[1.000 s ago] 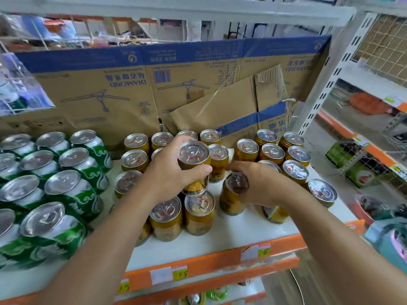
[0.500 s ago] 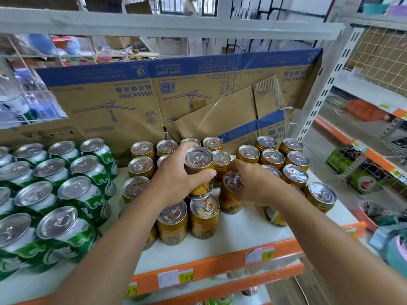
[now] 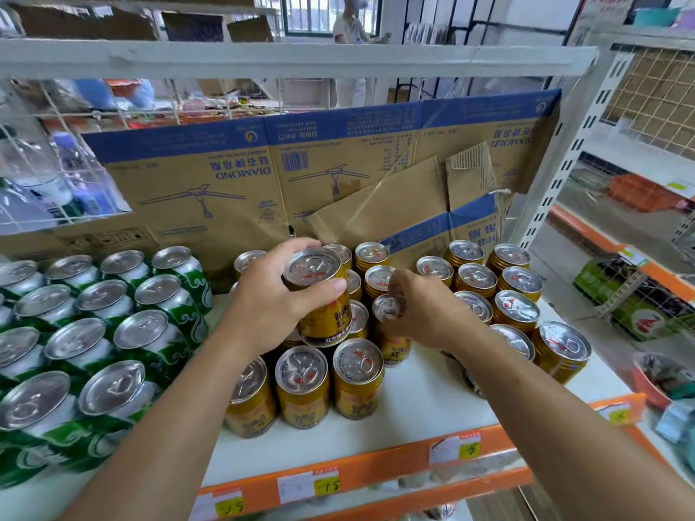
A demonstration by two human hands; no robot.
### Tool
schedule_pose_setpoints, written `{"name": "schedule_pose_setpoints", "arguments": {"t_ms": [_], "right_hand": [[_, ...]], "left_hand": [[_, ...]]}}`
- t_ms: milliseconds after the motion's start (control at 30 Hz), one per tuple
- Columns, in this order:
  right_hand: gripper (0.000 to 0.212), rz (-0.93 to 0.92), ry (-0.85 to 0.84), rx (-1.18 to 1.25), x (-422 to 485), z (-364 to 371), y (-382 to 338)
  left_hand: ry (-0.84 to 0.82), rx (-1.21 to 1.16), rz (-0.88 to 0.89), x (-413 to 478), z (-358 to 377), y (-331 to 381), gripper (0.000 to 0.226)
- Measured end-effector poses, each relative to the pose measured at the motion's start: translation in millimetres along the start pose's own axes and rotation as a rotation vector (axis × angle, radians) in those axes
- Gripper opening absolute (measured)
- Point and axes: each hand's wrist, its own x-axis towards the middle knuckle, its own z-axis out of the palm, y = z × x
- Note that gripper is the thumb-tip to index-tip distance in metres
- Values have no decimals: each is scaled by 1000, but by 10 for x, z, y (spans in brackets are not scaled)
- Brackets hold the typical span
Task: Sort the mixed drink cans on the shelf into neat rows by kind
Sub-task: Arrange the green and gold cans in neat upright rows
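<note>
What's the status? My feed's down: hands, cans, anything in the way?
Left hand grips raised gold can. Right hand grips top of standing gold can. Packed gold cans beneath leave little gap; green cans grouped left.

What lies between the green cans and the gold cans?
Head view: only bare white shelf shows there, crossed by the left arm, whose left hand grips a gold can.

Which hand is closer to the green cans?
Left. The left hand, gripping a gold can, is just right of the green cans. The right hand is farther right, gripping a second gold can, with the left hand between it and them.
</note>
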Motion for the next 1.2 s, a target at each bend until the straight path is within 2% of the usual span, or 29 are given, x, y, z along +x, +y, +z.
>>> {"name": "schedule_pose_setpoints", "arguments": {"t_ms": [133,233,433,600,733,900,967,1033,1100,1200], "right_hand": [[39,-8,-9,22,12,15,46],[37,-15,-10,42,-18,32,89],[41,-88,59,208,-185,-107,130],[48,-230,-101,540,-470,-377,92],[76,-235,-24,511,-564,-400,105],[64,-210,-2,490,-614,-357,214],[65,-139,-1,446,-628,-335,280],[66,-85,-24,382,-651,-305,315],[66,-71,-58,320,-661,-261,320],[70,-77,-95,211,-645,-143,314]], "left_hand": [[-7,-15,-5,-36,-23,24,67],[-42,-40,-20,-47,33,62,57],[-117,-123,-55,-30,212,143,67],[-183,-151,-43,1,350,182,68],[-230,-142,9,-44,512,227,67],[-217,-158,37,-151,619,224,74],[-198,37,32,-161,535,208,54],[-237,421,23,-196,442,132,42],[-335,669,-42,-264,422,40,56],[-428,823,-124,-353,511,-28,78]]}}
